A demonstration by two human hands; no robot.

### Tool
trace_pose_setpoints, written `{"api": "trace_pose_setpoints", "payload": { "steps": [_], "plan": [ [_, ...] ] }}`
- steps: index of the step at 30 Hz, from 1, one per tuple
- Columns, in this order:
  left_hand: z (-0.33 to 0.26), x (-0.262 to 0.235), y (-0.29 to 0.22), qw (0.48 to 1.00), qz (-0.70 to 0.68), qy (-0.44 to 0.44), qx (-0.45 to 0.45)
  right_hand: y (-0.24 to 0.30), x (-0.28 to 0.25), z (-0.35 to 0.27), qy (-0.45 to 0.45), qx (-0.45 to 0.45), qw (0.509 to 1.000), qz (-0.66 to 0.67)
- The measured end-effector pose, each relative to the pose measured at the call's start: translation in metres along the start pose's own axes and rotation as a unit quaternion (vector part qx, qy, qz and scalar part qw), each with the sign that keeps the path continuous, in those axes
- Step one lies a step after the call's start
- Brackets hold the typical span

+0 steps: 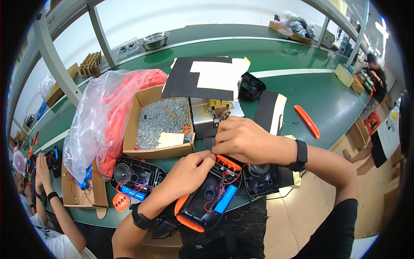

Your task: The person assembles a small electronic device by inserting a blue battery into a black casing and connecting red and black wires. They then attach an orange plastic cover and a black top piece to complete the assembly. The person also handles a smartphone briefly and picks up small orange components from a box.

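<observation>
A black speaker housing (202, 199) with orange trim at its ends lies tilted in front of me, its inside showing a blue battery cell (225, 199) and red and black wires. My left hand (186, 173) grips it along its left side, thumb toward the far end. Over that far end, by an orange panel (227, 163), my right hand (238, 139) is closed with fingertips bent down. What those fingertips pinch is hidden. Just beyond my right hand stands a metal screw feeder (205, 117). Another open speaker housing (261, 180) lies right of the one I hold.
Left of the feeder is a cardboard box of small screws (161, 123), beside a plastic bag with red parts (110, 116). A wired housing (133, 176) and an orange button panel (121, 201) lie nearer. An orange strip (306, 122) lies right. A co-worker's arms (54, 194) reach in at left.
</observation>
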State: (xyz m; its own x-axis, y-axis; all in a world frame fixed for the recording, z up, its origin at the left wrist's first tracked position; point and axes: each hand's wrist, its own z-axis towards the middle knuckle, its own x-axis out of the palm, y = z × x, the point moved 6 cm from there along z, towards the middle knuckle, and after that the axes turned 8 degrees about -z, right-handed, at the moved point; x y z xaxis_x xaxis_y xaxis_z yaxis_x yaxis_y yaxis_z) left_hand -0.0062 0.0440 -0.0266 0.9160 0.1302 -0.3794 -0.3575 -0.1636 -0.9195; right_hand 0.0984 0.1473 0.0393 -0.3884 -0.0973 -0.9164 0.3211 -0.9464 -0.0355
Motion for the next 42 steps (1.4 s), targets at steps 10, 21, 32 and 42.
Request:
{"api": "trace_pose_setpoints", "payload": {
  "steps": [10,21,32,42],
  "plan": [
    [-0.003,-0.003,0.001,0.999,-0.006,-0.035,-0.015,0.015,-0.019,-0.009,0.061,0.234,0.963,0.121],
    [-0.007,-0.003,0.005,0.997,-0.018,-0.078,-0.011,0.026,-0.004,-0.017,0.05,0.282,0.954,0.089],
    [-0.011,0.0,-0.006,0.997,0.012,-0.061,-0.034,0.034,-0.006,-0.019,0.063,0.24,0.967,0.059],
    [-0.03,0.001,-0.008,0.998,0.007,-0.067,-0.004,0.029,0.0,-0.02,0.046,0.251,0.965,0.061]
  ]
}}
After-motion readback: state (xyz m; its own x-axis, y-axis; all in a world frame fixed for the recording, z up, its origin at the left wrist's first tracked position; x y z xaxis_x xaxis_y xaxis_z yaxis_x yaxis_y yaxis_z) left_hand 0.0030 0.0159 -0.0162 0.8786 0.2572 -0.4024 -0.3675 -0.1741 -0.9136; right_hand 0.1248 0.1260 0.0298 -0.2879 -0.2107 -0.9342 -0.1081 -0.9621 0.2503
